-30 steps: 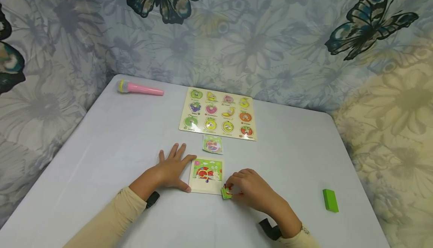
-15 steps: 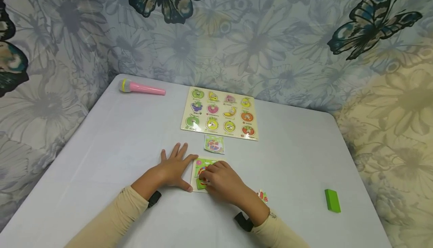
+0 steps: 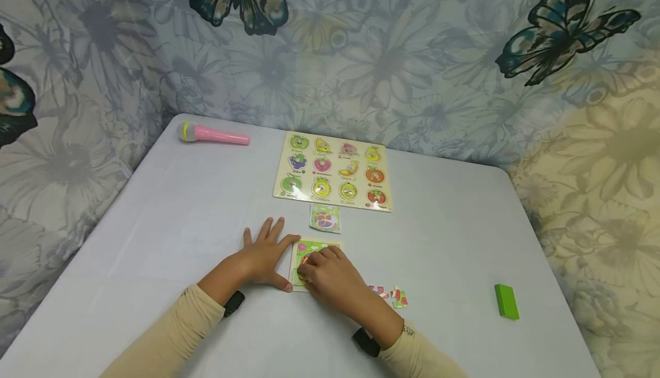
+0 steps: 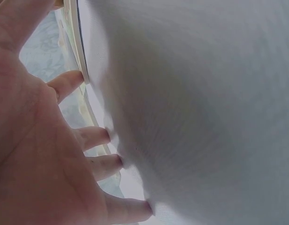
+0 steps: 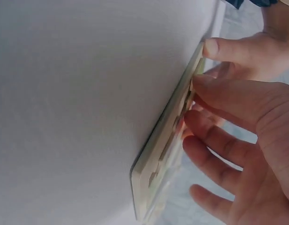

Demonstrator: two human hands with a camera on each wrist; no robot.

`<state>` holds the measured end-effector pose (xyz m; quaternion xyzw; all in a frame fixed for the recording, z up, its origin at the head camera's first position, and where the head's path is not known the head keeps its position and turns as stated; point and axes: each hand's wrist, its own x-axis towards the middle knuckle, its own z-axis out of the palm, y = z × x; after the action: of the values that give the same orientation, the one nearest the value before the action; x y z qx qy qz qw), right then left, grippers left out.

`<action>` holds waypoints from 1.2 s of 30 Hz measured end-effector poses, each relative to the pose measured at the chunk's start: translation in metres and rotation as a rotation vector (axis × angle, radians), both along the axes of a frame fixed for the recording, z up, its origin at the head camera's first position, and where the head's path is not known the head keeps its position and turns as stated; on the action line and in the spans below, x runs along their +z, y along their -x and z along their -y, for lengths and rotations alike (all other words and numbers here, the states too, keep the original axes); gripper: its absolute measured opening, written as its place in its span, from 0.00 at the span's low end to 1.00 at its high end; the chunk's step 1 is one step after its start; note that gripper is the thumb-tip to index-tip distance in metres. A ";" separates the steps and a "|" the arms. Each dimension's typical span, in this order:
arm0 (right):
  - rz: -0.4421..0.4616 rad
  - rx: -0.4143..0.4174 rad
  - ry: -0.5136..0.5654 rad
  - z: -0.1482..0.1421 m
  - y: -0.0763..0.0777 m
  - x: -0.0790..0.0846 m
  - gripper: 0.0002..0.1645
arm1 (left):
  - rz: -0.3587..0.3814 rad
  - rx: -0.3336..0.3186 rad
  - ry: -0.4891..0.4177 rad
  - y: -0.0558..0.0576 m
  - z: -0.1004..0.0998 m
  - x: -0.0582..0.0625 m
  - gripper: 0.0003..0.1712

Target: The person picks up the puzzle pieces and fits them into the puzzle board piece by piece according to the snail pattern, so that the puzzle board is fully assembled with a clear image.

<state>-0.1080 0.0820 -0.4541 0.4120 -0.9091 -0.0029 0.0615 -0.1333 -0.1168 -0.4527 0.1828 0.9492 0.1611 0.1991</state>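
Note:
In the head view a small square puzzle board [image 3: 300,288] with a green picture lies on the white table. My left hand [image 3: 260,260] is spread at its left side, with thumb and index finger touching its edge. Over the board's middle and lower part, my right hand [image 3: 332,278] bends its fingers and pinches a puzzle piece [image 3: 298,278] at the lower left. Much of the board is hidden under that hand. The right wrist view shows the thumb and fingertips of the right hand against the top face of the board [image 5: 149,173].
Loose puzzle pieces [image 3: 399,296] lie beside the right wrist. A small picture card [image 3: 325,219] sits above the board, below a large fruit puzzle [image 3: 335,172]. A pink toy microphone [image 3: 219,135] is at the back left, a green block [image 3: 507,302] at the right.
My right hand has moved left from beside the board onto it, carrying a green puzzle piece to the lower left. Loose pieces at the right have come into sight. The left hand stays put.

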 end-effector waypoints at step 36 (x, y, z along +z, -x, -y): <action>0.237 -0.213 0.022 -0.121 -0.017 0.018 0.19 | -0.014 0.013 -0.033 -0.002 -0.003 -0.001 0.60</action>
<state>-0.0908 0.2033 -0.4365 0.3100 -0.9485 0.0491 -0.0424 -0.1318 -0.1140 -0.4542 0.1809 0.9490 0.1769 0.1883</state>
